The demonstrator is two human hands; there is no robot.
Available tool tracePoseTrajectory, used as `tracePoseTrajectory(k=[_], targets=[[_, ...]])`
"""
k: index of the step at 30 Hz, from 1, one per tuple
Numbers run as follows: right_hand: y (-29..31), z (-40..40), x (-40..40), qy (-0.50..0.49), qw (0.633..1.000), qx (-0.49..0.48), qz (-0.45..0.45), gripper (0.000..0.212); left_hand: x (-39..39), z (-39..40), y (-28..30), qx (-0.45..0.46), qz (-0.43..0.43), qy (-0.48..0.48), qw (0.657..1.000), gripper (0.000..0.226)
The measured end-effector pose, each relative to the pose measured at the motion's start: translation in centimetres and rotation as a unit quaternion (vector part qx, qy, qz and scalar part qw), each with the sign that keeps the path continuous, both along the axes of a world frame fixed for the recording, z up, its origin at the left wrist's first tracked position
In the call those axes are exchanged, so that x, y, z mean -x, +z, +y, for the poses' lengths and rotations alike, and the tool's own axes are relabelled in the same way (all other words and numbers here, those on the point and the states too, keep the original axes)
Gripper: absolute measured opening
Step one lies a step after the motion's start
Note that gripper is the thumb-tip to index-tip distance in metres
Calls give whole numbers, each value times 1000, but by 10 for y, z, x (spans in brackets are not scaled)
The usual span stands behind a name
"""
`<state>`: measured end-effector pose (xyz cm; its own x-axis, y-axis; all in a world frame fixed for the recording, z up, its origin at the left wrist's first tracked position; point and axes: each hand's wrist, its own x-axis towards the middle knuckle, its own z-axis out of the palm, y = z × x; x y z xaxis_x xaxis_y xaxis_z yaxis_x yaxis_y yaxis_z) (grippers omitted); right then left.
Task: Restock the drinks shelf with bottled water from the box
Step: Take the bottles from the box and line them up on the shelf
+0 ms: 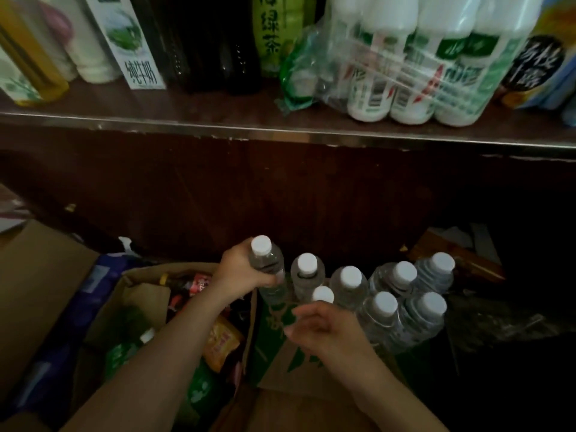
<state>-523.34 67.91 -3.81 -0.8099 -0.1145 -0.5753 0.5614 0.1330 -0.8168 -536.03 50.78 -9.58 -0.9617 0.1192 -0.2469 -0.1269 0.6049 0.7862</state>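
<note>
A green and brown cardboard box stands on the floor below the shelf, holding several clear water bottles with white caps. My left hand is closed around the neck of the leftmost water bottle, which stands higher than the others. My right hand hovers over the near side of the box with fingers loosely spread, holding nothing, partly covering one bottle whose cap shows above it. The dark wooden drinks shelf runs across the upper view.
On the shelf stand milk cartons, dark bottles, a green tea bottle and a wrapped pack of white bottles. Left of the water box sits an open carton of snacks and drinks. A brown box lies at right.
</note>
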Motion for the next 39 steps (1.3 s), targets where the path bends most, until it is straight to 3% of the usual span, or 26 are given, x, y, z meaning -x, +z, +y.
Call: tracePoseTrajectory(k=[4, 9, 17, 23, 28, 32, 39], targets=[[24, -9, 3, 6, 1000, -8, 14, 31, -6, -17, 57, 28, 0, -19, 999, 45], [95, -17, 13, -18, 999, -22, 32, 43, -7, -33, 174, 22, 13, -31, 999, 39], [298, -24, 49, 18, 984, -37, 174, 102, 0, -17, 428, -98, 73, -93, 988, 40], [454, -10, 69, 1, 956, -1, 294, 82, 17, 9, 592, -216, 117, -106, 964, 48], [545, 15, 85, -48, 945, -17, 322, 73, 34, 32, 687, -250, 130, -144, 948, 70], [588, 33, 92, -71, 937, -53, 338, 72, 41, 55, 729, -272, 112, -186, 937, 59], [605, 79, 130, -113, 919, -102, 364, 67, 75, 105, 753, -243, 126, -209, 939, 67]])
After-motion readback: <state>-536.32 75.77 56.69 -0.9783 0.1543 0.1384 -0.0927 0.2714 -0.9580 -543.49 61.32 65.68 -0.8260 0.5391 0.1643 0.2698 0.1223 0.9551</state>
